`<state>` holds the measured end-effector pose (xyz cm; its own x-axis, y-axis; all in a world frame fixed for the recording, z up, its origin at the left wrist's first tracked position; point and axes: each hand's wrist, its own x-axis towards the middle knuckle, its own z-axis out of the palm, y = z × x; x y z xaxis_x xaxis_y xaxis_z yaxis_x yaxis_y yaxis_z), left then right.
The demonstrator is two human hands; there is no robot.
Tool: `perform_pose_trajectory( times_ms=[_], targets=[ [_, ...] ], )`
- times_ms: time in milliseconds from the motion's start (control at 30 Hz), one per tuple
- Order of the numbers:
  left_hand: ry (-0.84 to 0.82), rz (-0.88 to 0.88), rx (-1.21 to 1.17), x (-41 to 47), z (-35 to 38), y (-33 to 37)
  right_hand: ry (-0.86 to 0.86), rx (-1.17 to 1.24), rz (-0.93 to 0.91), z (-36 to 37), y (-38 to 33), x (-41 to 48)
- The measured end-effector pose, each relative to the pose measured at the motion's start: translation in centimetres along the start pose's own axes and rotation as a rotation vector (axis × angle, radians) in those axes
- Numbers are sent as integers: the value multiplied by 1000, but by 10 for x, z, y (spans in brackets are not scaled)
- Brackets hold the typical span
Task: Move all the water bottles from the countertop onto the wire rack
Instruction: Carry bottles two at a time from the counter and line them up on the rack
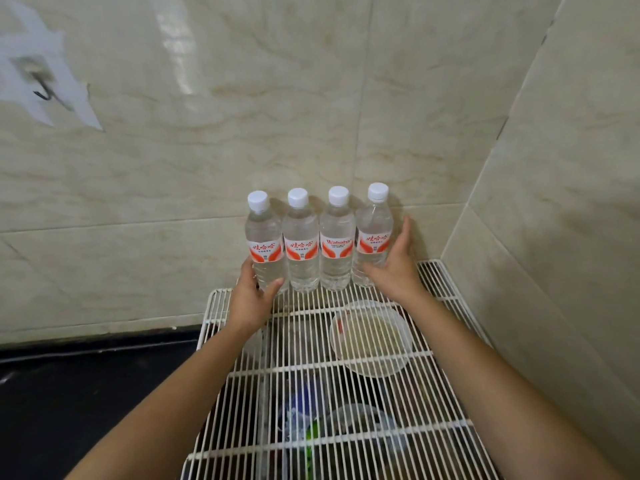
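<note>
Bottles, location: I see four, upright in a touching row on the back edge of the wire rack (446, 299), close to the tiled wall (242, 116). They are the leftmost bottle (265, 244), second bottle (300, 247), third bottle (337, 244) and rightmost bottle (374, 237).
Bottles, condition: all are capped and full, with labels facing me.
Left hand (251, 299): it grips the lower part of the leftmost bottle. The thumb wraps across the front. The fingers go round behind, so I cannot tell how they are spread.
Right hand (394, 265): it lies flat against the outer side of the rightmost bottle. The fingers are straight, close together and pointing up, and the thumb reaches across the low front.
Reason for hold: I judge the two hands are bracketing the row from both ends, squeezing it together and squaring it to the wall so that no bottle tips on the thin wires.
Reason for placement: I judge the back-edge position gives wall support and leaves the front of the rack free.
Countertop (86, 393): the dark surface at left shows no bottles in view.
Below rack: a clear dish (370, 337) and blurred items sit under the wires.
Task status: it appears complete or nearly so, pending release of both hands.
</note>
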<state>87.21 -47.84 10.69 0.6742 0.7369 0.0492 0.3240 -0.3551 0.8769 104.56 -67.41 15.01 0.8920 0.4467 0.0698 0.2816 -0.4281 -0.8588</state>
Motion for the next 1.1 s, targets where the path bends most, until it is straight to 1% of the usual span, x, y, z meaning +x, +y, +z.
perform_pose_trajectory(
  times_ms=[67,100,133,167,200,267,333,400,433,533,633,800,933,1000,1100],
  targets=[
    [-6,55,38,2,-5,3,208,-84,-221,-13,-26,-1],
    [15,105,63,3,-8,8,306,-134,-356,-21,-41,0],
    [50,159,75,5,-11,14,368,-188,-464,-30,-61,-1],
    [94,207,80,7,-14,24,372,-234,-545,-38,-75,2],
    [149,255,104,8,-18,35,301,-274,-583,-45,-89,5],
    [261,389,235,12,-27,59,24,-367,-570,-54,-116,7],
    [262,535,362,18,-34,73,-214,-564,-560,-52,-129,12],
    [205,593,412,23,-38,74,-327,-728,-555,-42,-134,17],
    [195,593,416,24,-39,72,-354,-752,-544,-37,-134,20],
    [207,575,398,21,-38,69,-356,-724,-521,-32,-138,26],
    [202,556,396,19,-39,74,-321,-765,-515,-33,-144,30],
    [192,511,453,18,-36,79,-391,-814,-429,-38,-154,34],
    [205,515,470,20,-36,77,-412,-877,-427,-46,-162,31],
    [211,527,468,21,-37,76,-392,-908,-438,-44,-164,31],
    [206,536,461,21,-37,75,-311,-959,-473,-41,-166,33]
  ],
)
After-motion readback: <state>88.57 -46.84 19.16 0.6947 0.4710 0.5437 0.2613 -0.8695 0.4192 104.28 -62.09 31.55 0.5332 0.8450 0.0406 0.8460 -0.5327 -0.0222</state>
